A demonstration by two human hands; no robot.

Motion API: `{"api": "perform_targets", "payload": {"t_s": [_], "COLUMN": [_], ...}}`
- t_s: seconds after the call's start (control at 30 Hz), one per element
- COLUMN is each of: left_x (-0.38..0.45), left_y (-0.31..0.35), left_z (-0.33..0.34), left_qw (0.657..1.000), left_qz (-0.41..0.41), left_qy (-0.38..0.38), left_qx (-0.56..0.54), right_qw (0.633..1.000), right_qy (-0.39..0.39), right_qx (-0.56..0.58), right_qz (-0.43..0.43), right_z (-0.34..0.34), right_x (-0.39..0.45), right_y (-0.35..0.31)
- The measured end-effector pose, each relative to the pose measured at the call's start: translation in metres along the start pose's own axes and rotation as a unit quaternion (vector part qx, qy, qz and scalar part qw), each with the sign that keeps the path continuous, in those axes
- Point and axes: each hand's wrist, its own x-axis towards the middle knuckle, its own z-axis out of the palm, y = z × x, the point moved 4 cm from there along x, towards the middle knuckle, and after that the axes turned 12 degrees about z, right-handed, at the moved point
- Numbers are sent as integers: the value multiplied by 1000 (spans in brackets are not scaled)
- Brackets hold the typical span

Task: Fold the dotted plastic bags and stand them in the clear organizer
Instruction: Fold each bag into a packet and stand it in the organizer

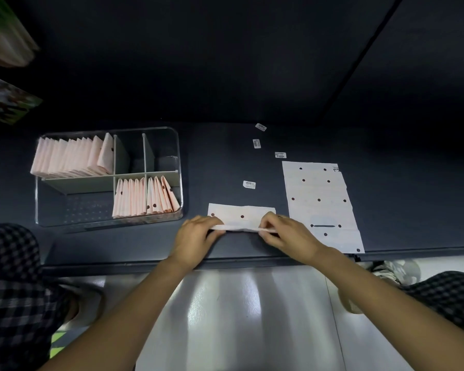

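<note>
Nearest the table edge, both hands work one partly folded dotted bag (pixel 240 214), which lies flat on the dark tabletop (pixel 225 162) just in front of the person. Left hand (pixel 197 238) pinches the near-left end of the raised fold, thumb and fingers nearly closed on the thin edge; right hand (pixel 284 234) pinches the near-right end likewise, fingers curled over the doubled film. Between them the near edge is lifted into a narrow strip while the far half rests on the table. Judgement: film is very light, limp and probably slick, holds a crease only when pressed; best taken at the two ends of the fold line, as here, since a hold at the middle would let the ends sag. Just right of the working piece lies an unfolded dotted bag (pixel 320 202), flat, its near end reaching the table edge. Left and a little farther back stands the clear organizer (pixel 176 145), with folded bags (pixel 70 156) upright in the far-left compartment and more folded bags (pixel 145 196) upright in the near-right compartments; the near-left compartment looks unfilled. Farther back, several small labels (pixel 257 143) lie scattered on the table.
</note>
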Motion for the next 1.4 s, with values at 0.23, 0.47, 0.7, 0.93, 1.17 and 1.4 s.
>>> {"api": "perform_targets", "payload": {"t_s": [0.23,0.47,0.7,0.93,1.17,1.4], "left_x": [14,13,5,9,5,-16], "left_y": [-5,31,15,11,11,26], "left_z": [-3,21,52,50,37,39], "left_qw": [976,991,943,934,939,939], "left_qz": [-161,79,61,59,96,163], "left_qy": [72,-10,-229,-251,-231,-239], "left_qx": [-124,106,234,245,235,188], "right_qw": [950,937,936,980,987,980], "right_qy": [51,43,33,156,62,-1], "right_qx": [223,181,137,-13,-17,26], "right_qz": [215,296,322,125,146,196], "right_z": [1,5,3,-2,7,19], "right_x": [24,43,47,42,53,13], "right_y": [28,33,30,-10,-21,-16]}}
